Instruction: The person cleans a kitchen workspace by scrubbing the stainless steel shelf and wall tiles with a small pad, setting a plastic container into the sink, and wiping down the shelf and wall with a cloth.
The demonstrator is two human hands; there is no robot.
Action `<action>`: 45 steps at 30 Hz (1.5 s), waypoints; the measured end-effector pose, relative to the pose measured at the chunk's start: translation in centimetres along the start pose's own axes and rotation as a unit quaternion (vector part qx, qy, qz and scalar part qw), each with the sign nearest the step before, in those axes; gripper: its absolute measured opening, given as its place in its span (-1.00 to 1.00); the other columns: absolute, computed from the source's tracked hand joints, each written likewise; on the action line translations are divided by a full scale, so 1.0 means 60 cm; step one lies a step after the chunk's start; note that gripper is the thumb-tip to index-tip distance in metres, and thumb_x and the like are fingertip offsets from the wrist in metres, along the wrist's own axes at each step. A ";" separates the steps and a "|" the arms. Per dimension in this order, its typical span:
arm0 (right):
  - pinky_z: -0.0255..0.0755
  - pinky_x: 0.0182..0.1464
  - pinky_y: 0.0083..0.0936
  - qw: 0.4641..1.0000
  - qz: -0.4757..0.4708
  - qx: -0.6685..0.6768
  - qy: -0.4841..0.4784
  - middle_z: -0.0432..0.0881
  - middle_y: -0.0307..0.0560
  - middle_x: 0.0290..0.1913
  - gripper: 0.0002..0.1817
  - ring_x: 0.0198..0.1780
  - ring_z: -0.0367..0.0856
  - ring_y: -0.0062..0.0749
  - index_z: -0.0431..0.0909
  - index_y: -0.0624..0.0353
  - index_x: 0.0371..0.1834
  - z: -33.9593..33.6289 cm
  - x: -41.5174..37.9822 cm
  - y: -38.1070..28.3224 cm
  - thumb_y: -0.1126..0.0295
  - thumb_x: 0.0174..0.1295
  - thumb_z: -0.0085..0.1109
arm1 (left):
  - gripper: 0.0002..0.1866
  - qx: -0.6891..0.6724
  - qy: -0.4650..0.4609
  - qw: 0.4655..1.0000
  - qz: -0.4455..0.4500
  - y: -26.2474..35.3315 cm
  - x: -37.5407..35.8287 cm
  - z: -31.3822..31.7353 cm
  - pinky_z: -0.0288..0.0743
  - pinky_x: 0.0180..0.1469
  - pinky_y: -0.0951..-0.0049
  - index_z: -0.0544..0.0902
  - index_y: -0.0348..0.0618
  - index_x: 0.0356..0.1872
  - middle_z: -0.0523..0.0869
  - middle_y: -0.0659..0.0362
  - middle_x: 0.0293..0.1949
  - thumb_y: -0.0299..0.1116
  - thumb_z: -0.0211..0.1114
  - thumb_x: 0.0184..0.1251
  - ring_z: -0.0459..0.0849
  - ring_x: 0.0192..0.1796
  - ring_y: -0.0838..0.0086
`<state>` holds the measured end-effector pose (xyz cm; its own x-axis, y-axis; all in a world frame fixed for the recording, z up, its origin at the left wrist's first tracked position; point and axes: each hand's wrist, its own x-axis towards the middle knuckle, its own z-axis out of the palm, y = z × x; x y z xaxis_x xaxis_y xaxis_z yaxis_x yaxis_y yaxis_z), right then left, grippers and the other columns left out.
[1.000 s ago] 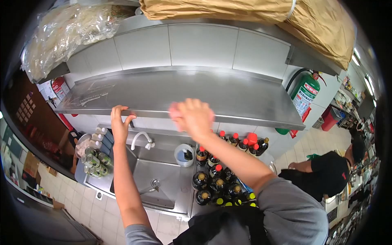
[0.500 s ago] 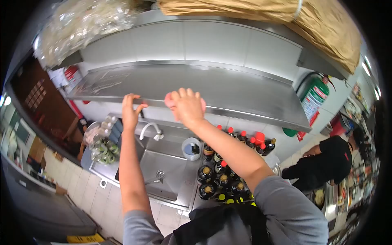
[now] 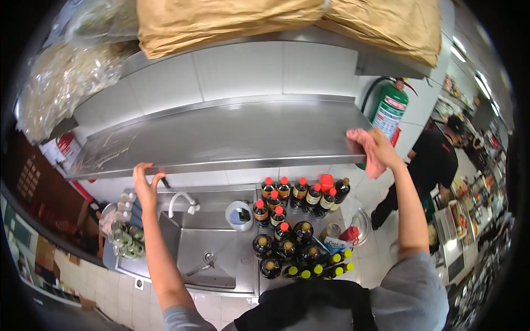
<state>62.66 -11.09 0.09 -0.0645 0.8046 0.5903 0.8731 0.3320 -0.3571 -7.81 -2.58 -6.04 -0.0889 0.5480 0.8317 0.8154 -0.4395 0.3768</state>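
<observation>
A long stainless steel shelf [image 3: 232, 138] runs along the tiled wall at chest height. My left hand [image 3: 146, 185] is at its front edge on the left, fingers over the lip and thumb below it. At the shelf's right end, my right hand [image 3: 385, 150] holds a pink cloth [image 3: 366, 151] against the corner. Part of the cloth lies on the top and part hangs over the edge. Thin scratch-like streaks mark the shelf's left end.
Below are a steel sink [image 3: 205, 251] with a white faucet [image 3: 182, 203], a white tub [image 3: 239, 215] and several dark bottles [image 3: 285, 248]. A green fire extinguisher [image 3: 388, 107] hangs at right. Brown paper sacks [image 3: 232, 25] lie overhead. A co-worker [image 3: 433, 165] stands at right.
My right hand has slid the pink cloth from the shelf's middle front edge to its right end. My left hand stays on the front edge. The view has shifted right.
</observation>
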 end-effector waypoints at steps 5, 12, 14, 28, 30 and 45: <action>0.22 0.45 0.06 0.937 0.294 -0.158 -0.103 0.39 0.21 0.48 -0.35 0.54 0.28 0.13 0.59 0.08 0.29 0.101 0.192 0.095 -0.02 0.17 0.19 | -0.46 -0.015 0.007 1.000 0.002 -0.001 0.000 0.000 0.40 0.23 0.14 0.61 -0.24 -0.07 0.63 0.03 0.02 -0.29 0.64 -0.10 0.55 0.16 0.06; -0.23 0.52 0.38 0.923 0.251 -0.219 -0.195 0.28 0.29 0.51 -0.23 0.57 0.13 0.32 0.47 0.15 0.40 0.386 0.345 -0.421 0.00 0.12 0.26 | -0.45 -0.035 0.008 0.999 0.005 -0.010 -0.002 0.006 0.37 0.25 0.13 0.59 -0.25 -0.09 0.61 0.02 0.00 -0.25 0.63 -0.09 0.54 0.15 0.04; -0.22 0.51 0.35 0.942 0.123 -0.131 -0.284 0.34 0.23 0.49 -0.14 0.56 0.16 0.29 0.45 0.10 0.43 0.442 0.365 -0.558 -0.13 0.08 0.27 | -0.45 -0.028 0.012 1.000 0.007 -0.010 -0.001 0.005 0.37 0.25 0.13 0.58 -0.26 -0.09 0.61 0.02 0.00 -0.26 0.64 -0.10 0.54 0.15 0.04; 0.29 -0.26 -0.33 0.932 0.199 0.244 -0.181 0.62 0.11 0.14 -0.44 -0.15 0.50 -0.29 0.44 0.03 0.43 0.199 0.278 -0.056 0.04 0.44 0.10 | -0.40 -0.014 0.016 0.999 0.030 -0.040 -0.002 0.010 0.37 0.26 0.12 0.58 -0.24 -0.06 0.62 0.03 -0.01 -0.20 0.66 -0.12 0.55 0.14 0.06; 0.25 0.21 -0.12 0.962 0.141 -0.096 -0.215 0.46 0.16 0.37 -0.44 0.25 0.41 -0.04 0.42 0.02 0.44 0.104 0.235 0.016 0.03 0.45 0.03 | -0.40 -0.017 0.019 0.999 0.028 -0.035 0.001 0.007 0.37 0.25 0.12 0.58 -0.25 -0.06 0.63 0.03 -0.02 -0.19 0.66 -0.11 0.56 0.14 0.06; 0.23 0.47 -0.24 0.988 -0.064 0.059 -0.128 0.36 0.13 0.50 -0.64 0.49 0.33 0.07 0.69 0.22 0.03 0.203 0.098 -0.257 0.19 0.52 0.02 | -0.40 0.003 0.010 1.000 -0.001 -0.019 0.011 -0.003 0.45 0.15 0.19 0.63 -0.24 -0.12 0.66 0.05 -0.09 -0.17 0.68 -0.19 0.61 0.06 0.09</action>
<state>42.95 -5.45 0.24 -0.3042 0.8459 0.4381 0.7884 0.4817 -0.3826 -8.87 -1.83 -5.82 -0.1021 0.5342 0.8392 0.8184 -0.4345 0.3761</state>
